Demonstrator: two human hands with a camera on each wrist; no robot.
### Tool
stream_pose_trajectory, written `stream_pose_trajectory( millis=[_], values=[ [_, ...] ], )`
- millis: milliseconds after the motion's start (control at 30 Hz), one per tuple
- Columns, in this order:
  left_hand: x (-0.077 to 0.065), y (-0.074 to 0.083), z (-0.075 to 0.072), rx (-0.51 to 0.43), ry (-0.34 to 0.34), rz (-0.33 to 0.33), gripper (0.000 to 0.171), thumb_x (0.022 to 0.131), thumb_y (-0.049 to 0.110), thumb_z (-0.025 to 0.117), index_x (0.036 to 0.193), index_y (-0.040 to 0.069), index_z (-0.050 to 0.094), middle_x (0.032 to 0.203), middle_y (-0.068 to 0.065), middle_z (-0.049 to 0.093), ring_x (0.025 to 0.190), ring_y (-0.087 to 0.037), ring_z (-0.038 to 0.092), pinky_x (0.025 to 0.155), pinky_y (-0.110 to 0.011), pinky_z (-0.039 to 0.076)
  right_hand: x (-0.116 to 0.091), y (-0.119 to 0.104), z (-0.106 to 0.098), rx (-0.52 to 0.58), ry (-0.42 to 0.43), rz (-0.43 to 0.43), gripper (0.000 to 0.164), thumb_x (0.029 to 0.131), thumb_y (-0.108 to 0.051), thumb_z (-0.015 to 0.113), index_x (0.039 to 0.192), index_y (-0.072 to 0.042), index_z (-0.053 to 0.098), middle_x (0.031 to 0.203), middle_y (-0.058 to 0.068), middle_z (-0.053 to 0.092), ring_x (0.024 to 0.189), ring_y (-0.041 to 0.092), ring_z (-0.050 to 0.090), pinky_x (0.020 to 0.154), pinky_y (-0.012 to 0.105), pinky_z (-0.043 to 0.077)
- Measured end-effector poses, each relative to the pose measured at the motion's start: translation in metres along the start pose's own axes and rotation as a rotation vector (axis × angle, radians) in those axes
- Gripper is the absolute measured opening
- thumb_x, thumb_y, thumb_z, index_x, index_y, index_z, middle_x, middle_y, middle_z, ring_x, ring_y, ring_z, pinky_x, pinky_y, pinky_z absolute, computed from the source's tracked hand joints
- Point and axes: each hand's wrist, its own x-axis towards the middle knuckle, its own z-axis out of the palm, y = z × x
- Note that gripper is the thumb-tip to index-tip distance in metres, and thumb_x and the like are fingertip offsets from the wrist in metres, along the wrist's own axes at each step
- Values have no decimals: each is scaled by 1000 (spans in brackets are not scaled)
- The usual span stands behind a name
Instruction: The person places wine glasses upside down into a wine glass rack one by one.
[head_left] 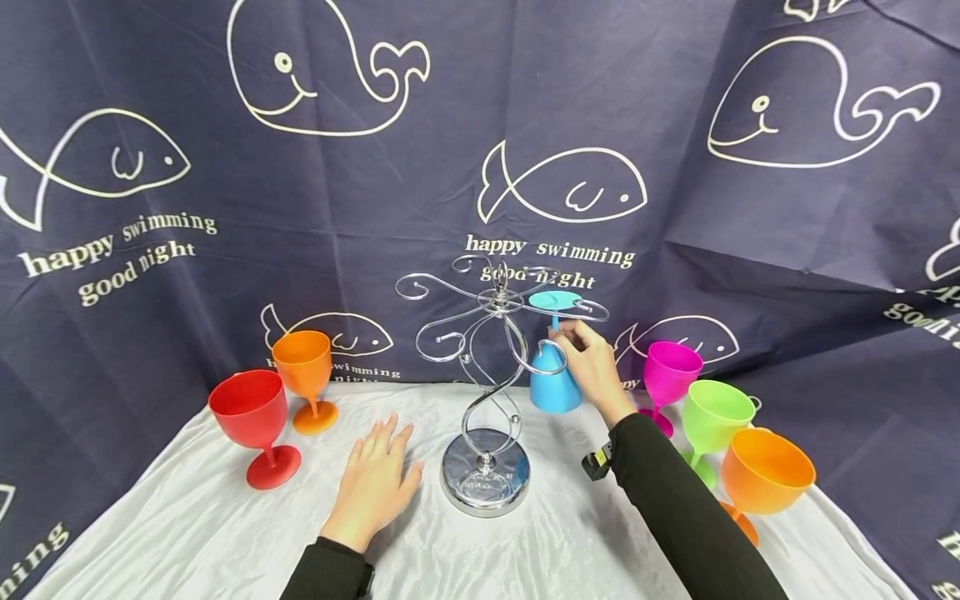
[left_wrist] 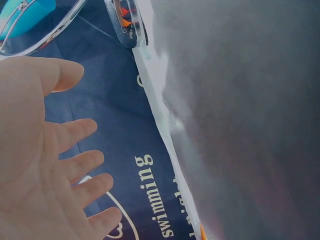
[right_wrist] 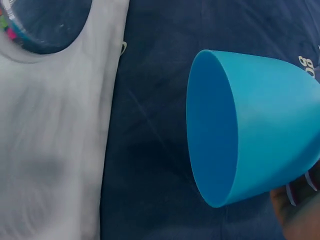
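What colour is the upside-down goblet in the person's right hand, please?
The goblet is bright blue; it shows best in the right wrist view.

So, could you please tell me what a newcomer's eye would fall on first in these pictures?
Probably the blue goblet, held upside down by the right hand at the curly chrome stand. The stand, central in the head view, would come next, then the red goblet at far left.

Glossy metal stand (head_left: 486, 487) — smooth plastic blue goblet (head_left: 556, 393) — satiny white cloth (head_left: 427, 554).
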Motion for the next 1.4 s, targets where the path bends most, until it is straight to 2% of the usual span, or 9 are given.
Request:
stream_pose_trajectory(
  millis=[100, 233, 433, 567, 767, 967, 1233, 1333, 1400],
  values=[
    [0, 0, -1, -2, -4, 0, 55, 95, 29, 66, 143, 3, 56, 155, -23, 46, 143, -46, 43, 116, -66, 34, 6, -7, 1, -15, -14, 24, 29, 95, -39, 68, 110, -15, 76, 108, 8, 78, 111, 25, 70, 101, 41, 52],
    [0, 0, -1, -3, -5, -4, 55, 95, 30, 66, 143, 4, 55, 156, -23, 45, 143, -46, 42, 117, -66, 33, 13, -14, 4, -38, -53, 33, 34, 95, -46, 67, 109, -17, 76, 107, 6, 78, 114, 26, 68, 103, 44, 50],
    [0, -1, 1, -1, -5, -3, 54, 95, 30, 66, 142, 4, 56, 156, -23, 45, 143, -47, 43, 117, -66, 33, 24, -19, 11, -34, -88, 2, 25, 96, -46, 66, 104, -24, 74, 102, 1, 77, 99, 21, 67, 89, 35, 49],
    [0, -1, 2, 4, -4, 0, 54, 94, 29, 67, 141, 4, 57, 155, -23, 46, 142, -47, 43, 116, -66, 34, 29, -22, 18, 25, -94, 15, 20, 96, -43, 67, 101, -25, 74, 98, 1, 75, 89, 17, 62, 78, 29, 46],
    [-1, -1, 1, 4, -8, -2, 53, 94, 29, 66, 140, 3, 57, 155, -23, 46, 143, -46, 43, 116, -66, 34, 34, -32, 25, 126, -100, 29, 19, 96, -31, 69, 103, -13, 73, 99, 1, 72, 86, 11, 60, 75, 23, 46],
    [-2, -1, 2, 1, 0, 5, 52, 94, 28, 67, 139, 3, 58, 154, -23, 47, 142, -46, 44, 116, -66, 34, 36, -38, 28, 193, -112, 61, 18, 95, -24, 70, 100, -6, 72, 89, -4, 70, 81, 10, 58, 72, 20, 45],
    [-2, -2, 3, -2, 22, 9, 52, 93, 28, 69, 138, 3, 59, 153, -23, 48, 141, -46, 45, 116, -66, 34, 43, -39, 31, 56, -146, 61, 20, 96, -24, 67, 105, -7, 71, 105, 12, 75, 84, 9, 61, 76, 22, 47],
    [-2, -2, 3, -6, 17, 5, 52, 93, 28, 68, 138, 4, 59, 153, -23, 48, 141, -46, 45, 116, -66, 34, 46, -39, 32, 33, -150, 64, 18, 96, -24, 66, 103, -7, 71, 97, 10, 76, 76, 9, 60, 71, 20, 48],
    [-2, -2, 2, -9, 14, 3, 52, 93, 28, 68, 138, 4, 59, 153, -23, 48, 142, -46, 45, 116, -66, 34, 47, -39, 33, 53, -146, 75, 18, 96, -23, 67, 101, -7, 72, 85, 2, 74, 69, 7, 59, 66, 19, 48]
  ],
)
